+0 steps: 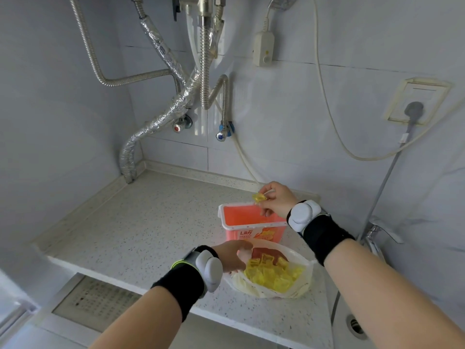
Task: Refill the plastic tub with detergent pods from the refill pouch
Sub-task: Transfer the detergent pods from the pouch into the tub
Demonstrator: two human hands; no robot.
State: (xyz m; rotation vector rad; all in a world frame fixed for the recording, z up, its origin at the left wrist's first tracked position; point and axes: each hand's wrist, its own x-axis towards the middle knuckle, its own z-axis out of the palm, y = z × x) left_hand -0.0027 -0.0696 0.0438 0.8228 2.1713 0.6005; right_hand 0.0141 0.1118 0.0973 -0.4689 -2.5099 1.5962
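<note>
— tub (251, 224) first: where is it?
— pink, open at the top, on the speckled counter (151, 222) near the back wall, just behind the refill pouch (271, 275).
— your right hand (275, 200)?
— it pinches one yellow pod (259, 198) between my fingertips, above the tub's far rim.
— and the left hand (231, 258)?
— it grips the pouch's edge at the left side, holding the mouth open. more yellow pods (271, 273) lie heaped inside. the pouch rests on the counter, touching the tub's front.
</note>
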